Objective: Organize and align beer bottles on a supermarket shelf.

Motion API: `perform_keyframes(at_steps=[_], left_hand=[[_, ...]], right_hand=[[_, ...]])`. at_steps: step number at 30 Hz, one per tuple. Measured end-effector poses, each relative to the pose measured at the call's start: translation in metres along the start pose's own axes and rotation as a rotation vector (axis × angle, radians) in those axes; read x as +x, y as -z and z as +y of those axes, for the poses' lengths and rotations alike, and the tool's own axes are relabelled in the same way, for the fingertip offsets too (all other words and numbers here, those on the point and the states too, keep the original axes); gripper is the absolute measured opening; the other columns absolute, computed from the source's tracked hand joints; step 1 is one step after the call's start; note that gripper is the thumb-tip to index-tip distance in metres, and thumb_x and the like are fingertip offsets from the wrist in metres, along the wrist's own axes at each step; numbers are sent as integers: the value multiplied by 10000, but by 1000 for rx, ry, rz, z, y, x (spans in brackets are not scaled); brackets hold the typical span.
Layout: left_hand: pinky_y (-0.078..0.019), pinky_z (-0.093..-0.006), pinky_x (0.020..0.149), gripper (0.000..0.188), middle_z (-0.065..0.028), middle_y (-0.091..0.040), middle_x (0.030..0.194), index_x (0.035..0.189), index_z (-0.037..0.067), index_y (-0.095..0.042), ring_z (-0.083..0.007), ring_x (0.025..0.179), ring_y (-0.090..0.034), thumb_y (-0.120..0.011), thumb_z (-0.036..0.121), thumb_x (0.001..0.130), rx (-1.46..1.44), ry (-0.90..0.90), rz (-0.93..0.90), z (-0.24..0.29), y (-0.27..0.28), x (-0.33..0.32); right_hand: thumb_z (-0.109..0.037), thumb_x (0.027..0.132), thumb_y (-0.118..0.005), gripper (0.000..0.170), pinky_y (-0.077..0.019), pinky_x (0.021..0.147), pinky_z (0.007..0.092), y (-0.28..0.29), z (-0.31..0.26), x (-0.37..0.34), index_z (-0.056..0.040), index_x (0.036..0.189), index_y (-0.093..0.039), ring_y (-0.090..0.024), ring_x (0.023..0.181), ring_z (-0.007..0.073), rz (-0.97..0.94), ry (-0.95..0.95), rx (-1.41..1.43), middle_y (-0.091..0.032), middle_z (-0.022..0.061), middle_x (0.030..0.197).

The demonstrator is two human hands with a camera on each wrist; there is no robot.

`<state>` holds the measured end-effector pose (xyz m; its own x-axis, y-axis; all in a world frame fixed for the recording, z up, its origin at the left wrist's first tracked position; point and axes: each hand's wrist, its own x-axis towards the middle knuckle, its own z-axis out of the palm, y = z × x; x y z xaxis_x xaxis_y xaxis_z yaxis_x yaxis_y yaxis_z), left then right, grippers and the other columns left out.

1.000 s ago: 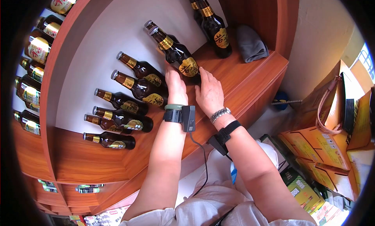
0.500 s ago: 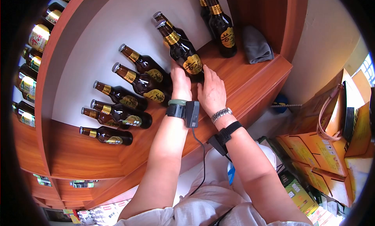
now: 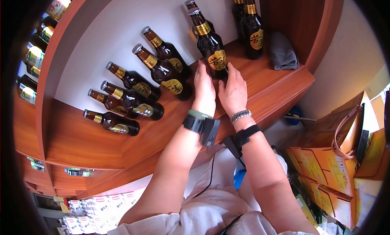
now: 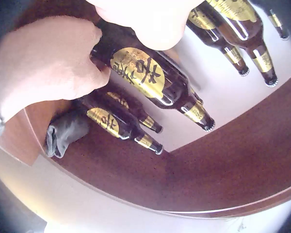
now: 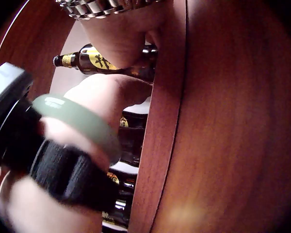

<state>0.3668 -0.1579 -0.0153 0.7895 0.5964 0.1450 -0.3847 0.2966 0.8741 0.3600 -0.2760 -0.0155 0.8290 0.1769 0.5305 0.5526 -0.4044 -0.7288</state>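
A dark glass bottle with a gold label (image 3: pixel 217 59) stands on the wooden shelf in the head view, its lower part between two hands. The left hand (image 3: pixel 204 88) lies along its left side with extended fingers. Along the other side, the right hand (image 3: pixel 233 89) touches it near the base, fingers mostly straight. The left wrist view shows the right hand (image 4: pixel 51 58) against the bottle's lower end and the bottle's label (image 4: pixel 138 73) uncovered. Directly behind stands another bottle (image 3: pixel 209 24), partly hidden. In the right wrist view the bottle (image 5: pixel 94 59) is partly covered by the hands.
Several bottles (image 3: pixel 168 74) stand in pairs to the left. Two more (image 3: pixel 252 33) are at the right, beside a folded grey cloth (image 3: pixel 283 52). An upright panel (image 3: pixel 40 88) divides off the left shelves. Orange boxes (image 3: pixel 333 166) are stacked at lower right.
The head view has turned, so the shelf and bottles appear farther right and rotated. Both hands remain at the same bottle, with no clear shift of it among its neighbours.
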Motion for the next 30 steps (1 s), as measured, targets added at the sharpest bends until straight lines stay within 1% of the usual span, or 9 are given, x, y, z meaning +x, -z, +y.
perform_keyframes(at_steps=[1, 4, 8, 9, 12, 13, 16, 23, 30], left_hand=[[-188, -389, 1247, 688, -174, -302, 1621, 1553, -30, -304, -263, 1500, -293, -482, 432, 1076, -42, 71, 3, 4, 5, -11], [-187, -432, 1262, 593, -183, -401, 1566, 1513, -49, -353, -278, 1499, -310, -492, 339, 1086, -12, 145, 82, 24, 4, -55], [-223, -419, 1254, 572, -191, -423, 1550, 1494, -56, -396, -285, 1485, -349, -535, 299, 1069, 200, 77, -128, 42, 28, -111], [-264, -409, 1237, 500, -175, -467, 1519, 1462, -42, -448, -276, 1447, -411, -565, 221, 1054, 285, 99, -110, 49, 28, -122], [-308, -408, 1212, 447, -160, -503, 1493, 1422, -13, -503, -258, 1419, -447, -609, 149, 1019, 637, -54, -293, 47, 55, -151], [-336, -412, 1191, 422, -157, -515, 1489, 1376, 25, -553, -282, 1406, -470, -649, 104, 973, 906, -228, -372, 59, 55, -161], [-297, -480, 1208, 429, -174, -485, 1513, 1336, 64, -590, -357, 1442, -407, -677, 145, 924, 1285, -389, -540, 69, 53, -181], [-217, -508, 1235, 379, -201, -422, 1554, 1298, 73, -617, -351, 1472, -359, -661, 174, 935, 1461, -495, -552, 58, 46, -186], [-220, -520, 1228, 366, -206, -455, 1511, 1283, 55, -625, -354, 1466, -360, -654, 165, 935, 1443, -566, -548, 54, 50, -188]], right_hand=[[-90, 846, -664, 614, -466, 1012, 468, 0, 0, 0, 25, 1417, -469, -586, 1174, 382, 1, 5, -3, -591, 218, 1311], [-82, 852, -665, 609, -472, 1005, 466, 1, 0, -2, 21, 1419, -467, -587, 1173, 384, 0, 19, -6, -590, 218, 1310], [-71, 852, -677, 617, -478, 992, 469, 5, 0, -2, 13, 1425, -462, -586, 1166, 394, -30, -1, 15, -588, 222, 1311], [-70, 856, -682, 625, -480, 986, 477, 6, 0, -2, 3, 1434, -456, -583, 1165, 405, -26, 2, 26, -585, 226, 1311], [-73, 859, -684, 628, -480, 984, 479, 3, 6, -4, -5, 1439, -453, -583, 1165, 408, -45, 5, 12, -584, 227, 1311], [-77, 861, -688, 632, -478, 989, 479, 3, 7, -5, -11, 1442, -450, -580, 1175, 407, -45, 15, 13, -583, 226, 1312], [-82, 860, -693, 636, -475, 998, 478, 4, 9, -8, -18, 1444, -450, -578, 1185, 404, -68, 20, 10, -582, 224, 1315], [-32, 854, -680, 587, -488, 978, 473, 14, 8, -17, 1, 1404, -478, -586, 1168, 412, -83, 79, 12, -599, 231, 1273], [-74, 875, -670, 447, -514, 935, 457, 19, 9, -26, -24, 1308, -569, -626, 1102, 392, -86, 189, -50, -637, 211, 1217]])
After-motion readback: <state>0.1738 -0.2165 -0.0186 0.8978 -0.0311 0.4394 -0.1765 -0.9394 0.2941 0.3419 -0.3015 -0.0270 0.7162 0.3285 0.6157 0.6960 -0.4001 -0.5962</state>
